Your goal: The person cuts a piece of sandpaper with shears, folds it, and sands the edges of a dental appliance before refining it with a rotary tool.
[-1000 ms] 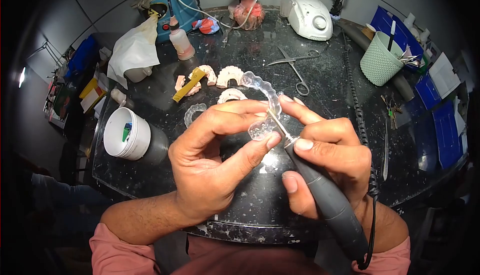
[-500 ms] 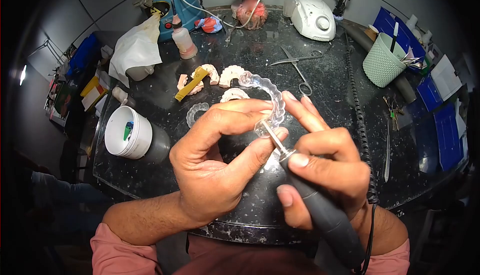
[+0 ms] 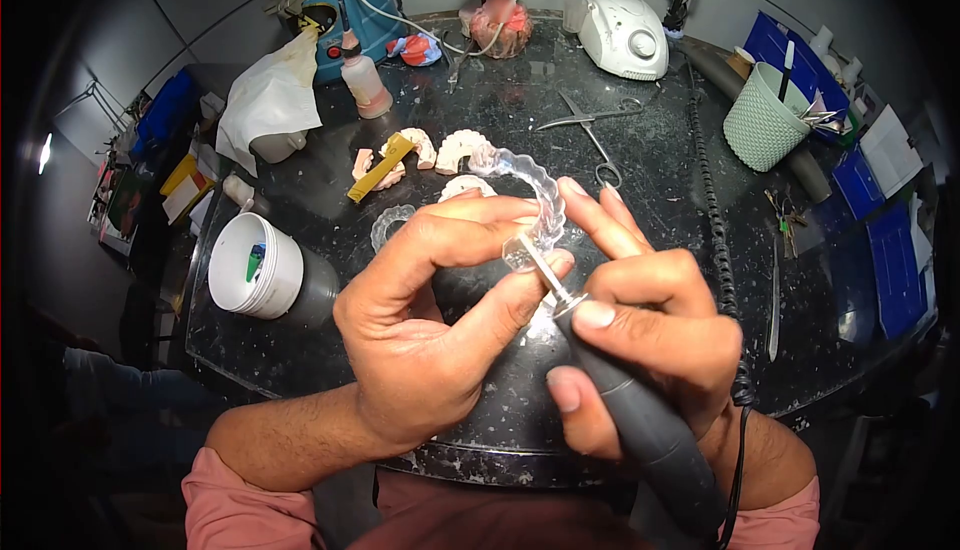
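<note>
Between the thumb and fingers of my left hand (image 3: 430, 320) is a clear dental aligner (image 3: 549, 202), its arch curving up and away to the left. My right hand (image 3: 665, 340) is wrapped round a dark rotary handpiece (image 3: 650, 420) with a thin metal shank. The tip of that shank meets the near end of the aligner, beside my left thumb. A second clear aligner (image 3: 391, 225) lies on the table, partly behind my left hand. Plaster dental models (image 3: 470, 150) sit just beyond, with a yellow strip (image 3: 380, 167) lying across some of them.
Scissors (image 3: 590, 130) lie open at the back. A white tub (image 3: 256, 265) stands at left, a pale green basket (image 3: 765, 120) at right. Toward the back are a dropper bottle (image 3: 366, 88) and a white control unit (image 3: 625, 35). A coiled cord (image 3: 718, 220) runs down the right side.
The aligner and both hands have shifted very slightly to the left in view. Both holds are the same, with the tool tip still at the aligner's near end.
</note>
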The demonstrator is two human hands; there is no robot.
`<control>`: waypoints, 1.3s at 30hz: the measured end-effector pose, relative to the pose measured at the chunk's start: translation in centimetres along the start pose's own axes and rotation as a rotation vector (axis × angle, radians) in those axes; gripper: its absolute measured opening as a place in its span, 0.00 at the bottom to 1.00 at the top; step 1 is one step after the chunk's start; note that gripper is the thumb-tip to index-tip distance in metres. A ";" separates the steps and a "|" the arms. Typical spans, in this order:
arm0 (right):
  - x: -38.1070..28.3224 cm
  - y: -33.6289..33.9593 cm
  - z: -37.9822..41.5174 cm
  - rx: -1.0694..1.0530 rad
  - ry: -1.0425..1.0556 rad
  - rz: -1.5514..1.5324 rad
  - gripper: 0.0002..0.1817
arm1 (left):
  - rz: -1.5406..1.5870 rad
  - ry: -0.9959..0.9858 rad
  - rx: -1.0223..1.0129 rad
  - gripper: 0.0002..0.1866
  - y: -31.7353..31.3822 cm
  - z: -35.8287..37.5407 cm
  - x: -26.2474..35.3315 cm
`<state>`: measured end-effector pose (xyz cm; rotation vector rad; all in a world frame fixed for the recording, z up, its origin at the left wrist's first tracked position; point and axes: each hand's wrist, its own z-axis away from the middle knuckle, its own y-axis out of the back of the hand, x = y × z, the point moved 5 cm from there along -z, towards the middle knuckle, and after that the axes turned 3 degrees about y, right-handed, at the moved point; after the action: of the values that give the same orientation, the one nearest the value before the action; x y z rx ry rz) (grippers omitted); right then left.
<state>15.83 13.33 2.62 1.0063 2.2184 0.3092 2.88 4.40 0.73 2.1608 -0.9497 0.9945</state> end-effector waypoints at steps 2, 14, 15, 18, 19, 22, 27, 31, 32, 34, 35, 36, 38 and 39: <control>0.1 -0.1 0.1 0.044 -0.020 -0.015 0.24 | -0.003 -0.002 0.006 0.12 -0.1 -0.1 0.2; -0.2 0.1 0.0 0.074 0.002 -0.054 0.23 | -0.122 -0.145 0.073 0.14 0.0 -0.2 0.2; -0.3 0.1 -0.1 0.050 -0.001 -0.040 0.23 | -0.122 -0.146 0.072 0.14 0.1 -0.2 0.3; -0.1 0.2 0.1 0.073 -0.019 -0.034 0.22 | -0.168 -0.149 0.031 0.15 0.1 -0.2 0.4; -0.3 0.2 -0.1 0.040 -0.011 -0.027 0.22 | -0.152 -0.149 0.039 0.14 0.1 -0.2 0.2; -0.3 0.1 -0.1 -0.002 -0.002 -0.011 0.22 | -0.130 -0.155 0.032 0.13 0.3 -0.2 0.0; -0.2 0.4 -0.1 0.030 0.011 0.000 0.25 | -0.116 -0.183 -0.001 0.12 0.3 -0.3 0.3; -0.5 0.8 -0.2 0.044 0.035 0.046 0.24 | -0.044 -0.187 -0.052 0.14 0.5 -0.2 0.1; -0.7 0.8 -0.3 0.019 0.047 0.065 0.24 | -0.031 -0.205 -0.060 0.14 0.5 -0.2 0.1; -0.7 1.0 -0.4 0.025 0.029 0.083 0.23 | -0.032 -0.215 -0.049 0.15 0.3 -0.2 0.2; -0.7 1.0 -0.3 0.010 0.029 0.076 0.23 | 0.002 -0.212 -0.044 0.15 0.2 -0.2 0.1; -0.7 1.0 -0.3 -0.005 0.029 0.069 0.23 | 0.035 -0.211 -0.039 0.16 0.3 -0.2 0.0; -0.7 1.1 -0.2 0.000 0.054 0.065 0.23 | 0.031 -0.208 -0.046 0.16 0.3 -0.2 0.1; -0.7 1.1 -0.3 0.000 0.030 0.082 0.23 | 0.028 -0.204 -0.053 0.16 0.2 -0.2 0.1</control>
<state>16.62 13.57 3.73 1.1008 2.2073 0.3632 2.68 4.35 1.00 2.2405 -1.0900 0.7631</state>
